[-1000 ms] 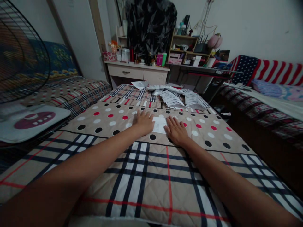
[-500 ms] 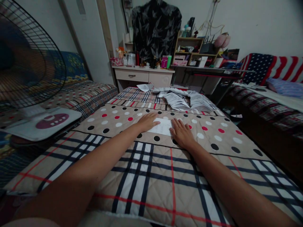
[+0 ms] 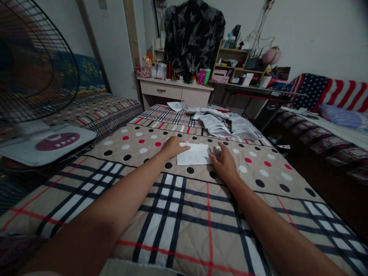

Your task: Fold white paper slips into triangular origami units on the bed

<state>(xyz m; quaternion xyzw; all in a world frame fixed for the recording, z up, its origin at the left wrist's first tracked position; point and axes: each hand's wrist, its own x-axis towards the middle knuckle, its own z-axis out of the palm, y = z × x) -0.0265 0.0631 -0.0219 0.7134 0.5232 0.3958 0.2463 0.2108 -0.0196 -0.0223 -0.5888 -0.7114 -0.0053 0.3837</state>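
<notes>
A white rectangular paper (image 3: 194, 155) with faint print lies on the quilted bed cover, between my two hands. My left hand (image 3: 173, 147) grips its upper left edge, thumb on top and the other fingers curled behind it. At the right edge is my right hand (image 3: 225, 161), its thumb by the paper and its fingers apart. Whether that thumb touches the paper is hard to tell. Farther back on the bed lie fanned stacks of similar white papers (image 3: 216, 125).
A fan (image 3: 37, 73) on a white base stands at the left. Behind the bed are a white drawer desk (image 3: 161, 91) with bottles and a small shelf (image 3: 232, 53). To the right is another bed with a striped flag cloth (image 3: 339, 92).
My hands were lying flat over the paper's two sides. Now the left has curled onto its edge, the right has lifted its fingers, and more of the paper shows.
</notes>
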